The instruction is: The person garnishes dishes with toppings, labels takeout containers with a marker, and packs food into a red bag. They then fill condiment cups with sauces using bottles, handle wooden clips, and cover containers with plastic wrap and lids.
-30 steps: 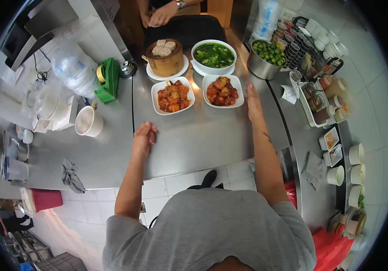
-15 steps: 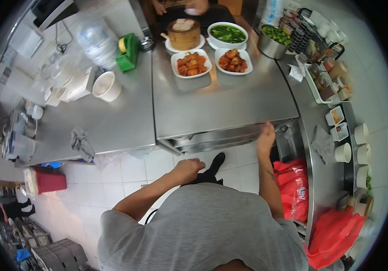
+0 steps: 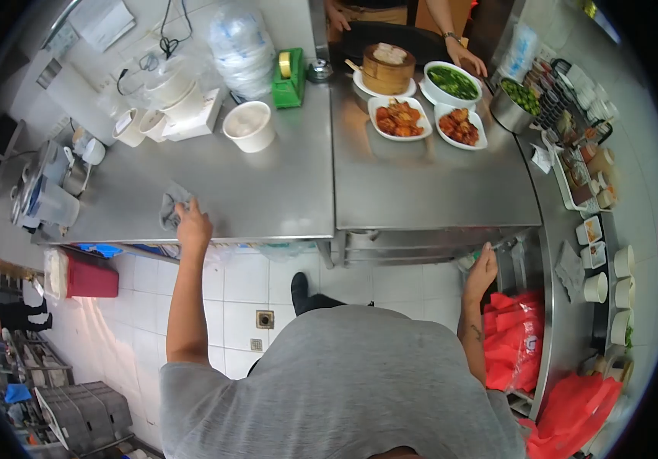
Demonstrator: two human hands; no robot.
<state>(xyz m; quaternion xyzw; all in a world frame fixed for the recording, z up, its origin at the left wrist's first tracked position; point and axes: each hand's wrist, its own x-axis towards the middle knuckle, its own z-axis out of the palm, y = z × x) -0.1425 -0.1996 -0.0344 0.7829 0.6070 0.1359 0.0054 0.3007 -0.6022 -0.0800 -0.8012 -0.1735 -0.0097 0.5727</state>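
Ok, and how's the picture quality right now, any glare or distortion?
In the head view, wide-angle distortion bows the right-hand counter and black fills the corners; in the head view, soft reflections lie on the steel table and a bright streak marks the tiled floor; in the head view, the left hand on the gray cloth reads clearly enough.

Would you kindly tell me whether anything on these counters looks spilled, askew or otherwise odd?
I see no spill or damage. Slightly untidy: the grey cloth by the left hand lies bunched near the front edge of the counter, rather than folded, and a white paper slip lies loose near the metal pot of green fruit.
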